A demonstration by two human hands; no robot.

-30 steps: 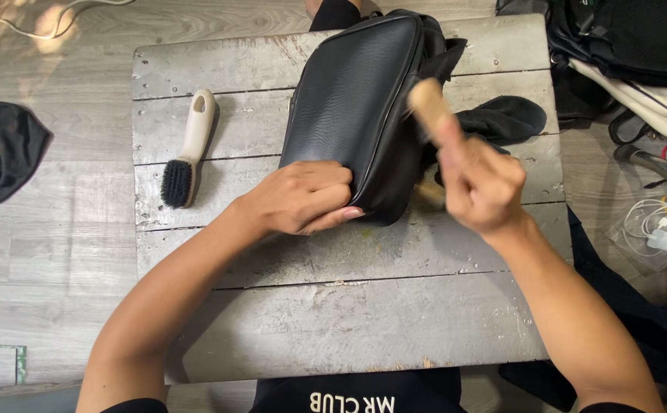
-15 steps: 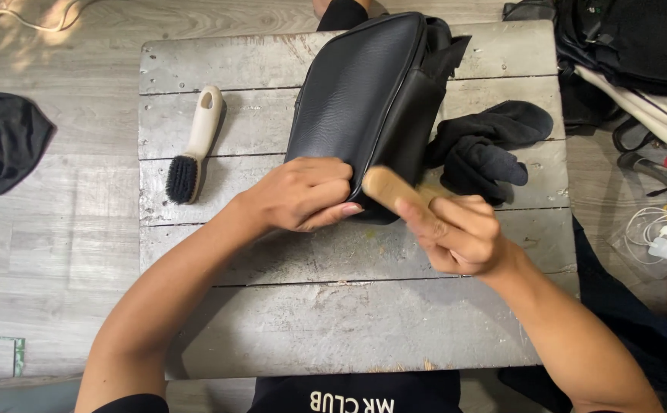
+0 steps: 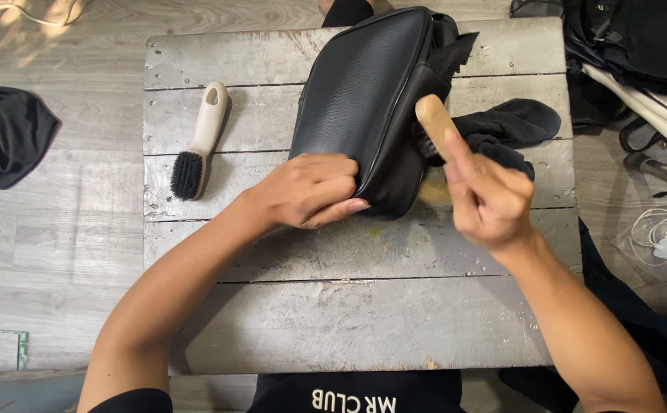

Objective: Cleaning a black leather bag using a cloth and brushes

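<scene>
left hand curled, pressing black bag corner onto wooden table, right hand gripping wooden brush against bag side, black-bristled brush lying apart

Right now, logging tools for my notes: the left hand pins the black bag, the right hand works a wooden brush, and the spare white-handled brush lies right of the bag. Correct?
One slip: the head view shows the white-handled brush left of the black bag. The left hand pins it; the right hand works the wooden brush.

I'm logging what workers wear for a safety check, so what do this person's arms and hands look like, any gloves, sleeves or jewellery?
Both hands are bare: no gloves on the left hand or the right hand. Both forearms are uncovered, with no watch, bracelet or ring in view. Short black sleeves show only at the bottom edge, near each shoulder. The left hand's fingernails look longish and glossy.
</scene>
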